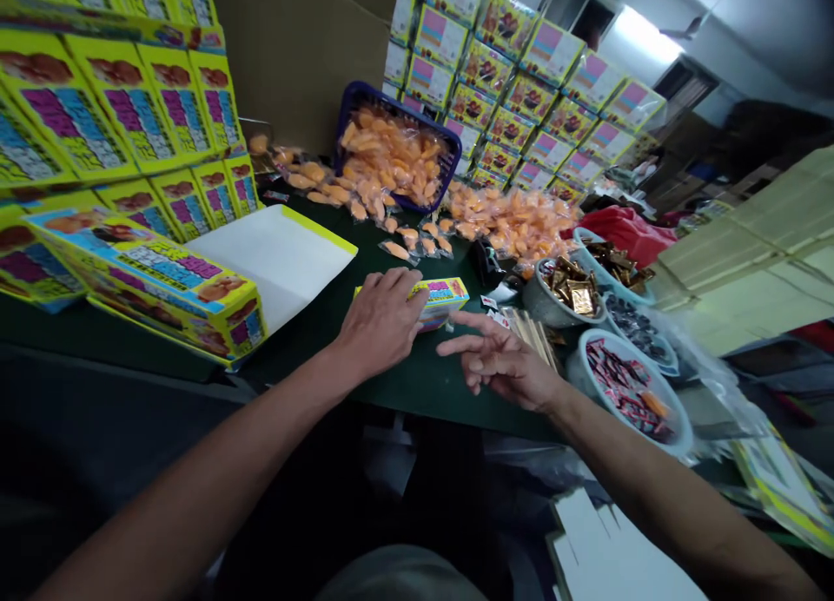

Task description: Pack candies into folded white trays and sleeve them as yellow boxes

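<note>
A small printed box point(449, 293), yellow with pink and blue lettering, lies on the dark green table. My left hand point(384, 319) covers its left part from above, fingers closed over it. Just right of the box, my right hand point(499, 358) hangs over the table with index and middle fingers stretched out and nothing in it. On the left stands a yellow display carton point(175, 280) with its white lid flap point(280, 258) folded out. A bundle of thin wooden sticks point(531, 332) lies beyond my right hand.
Wrapped orange pieces spill from a purple basket point(449, 171) at the back. Bowls on the right hold gold packets point(579, 297) and red-black sachets point(625, 384). Stacked yellow boxes point(110, 106) rise at left; wrapped boxes point(501, 97) form a wall behind.
</note>
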Demonstrator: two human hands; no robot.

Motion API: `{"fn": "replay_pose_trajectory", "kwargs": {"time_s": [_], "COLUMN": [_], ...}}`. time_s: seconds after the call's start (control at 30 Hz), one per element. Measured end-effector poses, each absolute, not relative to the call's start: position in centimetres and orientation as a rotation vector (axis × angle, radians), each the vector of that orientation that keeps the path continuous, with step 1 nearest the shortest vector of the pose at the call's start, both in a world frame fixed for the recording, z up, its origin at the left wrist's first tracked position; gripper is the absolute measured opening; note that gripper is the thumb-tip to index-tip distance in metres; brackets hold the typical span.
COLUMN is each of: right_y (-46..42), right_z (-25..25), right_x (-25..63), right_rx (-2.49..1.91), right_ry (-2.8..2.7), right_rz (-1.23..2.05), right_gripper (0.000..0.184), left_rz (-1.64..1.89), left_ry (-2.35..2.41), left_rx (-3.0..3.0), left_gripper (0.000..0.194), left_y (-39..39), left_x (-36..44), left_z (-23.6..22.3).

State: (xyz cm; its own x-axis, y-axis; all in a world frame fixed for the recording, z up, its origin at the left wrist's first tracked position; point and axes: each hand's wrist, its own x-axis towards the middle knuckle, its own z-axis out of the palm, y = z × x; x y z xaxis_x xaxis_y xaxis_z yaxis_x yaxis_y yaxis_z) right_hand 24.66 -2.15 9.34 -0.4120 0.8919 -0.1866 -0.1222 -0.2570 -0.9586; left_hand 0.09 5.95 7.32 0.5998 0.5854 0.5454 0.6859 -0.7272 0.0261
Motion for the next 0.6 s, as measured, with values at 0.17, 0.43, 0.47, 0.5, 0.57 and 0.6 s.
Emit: {"fn": "replay_pose_trajectory", "kwargs": {"time_s": [0.17,0.43,0.47,0.5,0.57,0.6], "right_y": [-2.0,-2.3,-2.3,-2.3,-2.3,-2.3], "right_z": [9.7,10.0,10.1,10.1,10.1,10.0], "right_x": [24.7,23.8,23.7,23.6,23.4,23.4], "right_rx": [-0.909,-0.883,-0.881,-0.878,-0.881,-0.894], "right_ry": [-1.138,-1.040,-1.043,-1.048,-1.064,-1.080], "right_rz": [1.875,1.955,1.960,1.966,1.964,1.954], "right_gripper": [0.085,0.091,0.091,0.092,0.092,0.090], "left_rz": [-0.915,-1.134,-1.136,-1.139,-1.168,-1.199], "left_ry": [-0.971,-0.700,-0.678,-0.661,-0.652,-0.667], "left_rx": [-2.696,-2.673,-2.674,-2.674,-2.670,-2.669], "left_gripper": [0.047,0.028,0.025,0.021,0.017,0.018], "left_y": [6.3,5.8,5.7,5.6,5.6,5.5], "left_x": [-0.1,0.0,0.0,0.1,0.3,0.3], "left_z": [7.2,7.9,7.9,7.9,7.9,7.9]}}
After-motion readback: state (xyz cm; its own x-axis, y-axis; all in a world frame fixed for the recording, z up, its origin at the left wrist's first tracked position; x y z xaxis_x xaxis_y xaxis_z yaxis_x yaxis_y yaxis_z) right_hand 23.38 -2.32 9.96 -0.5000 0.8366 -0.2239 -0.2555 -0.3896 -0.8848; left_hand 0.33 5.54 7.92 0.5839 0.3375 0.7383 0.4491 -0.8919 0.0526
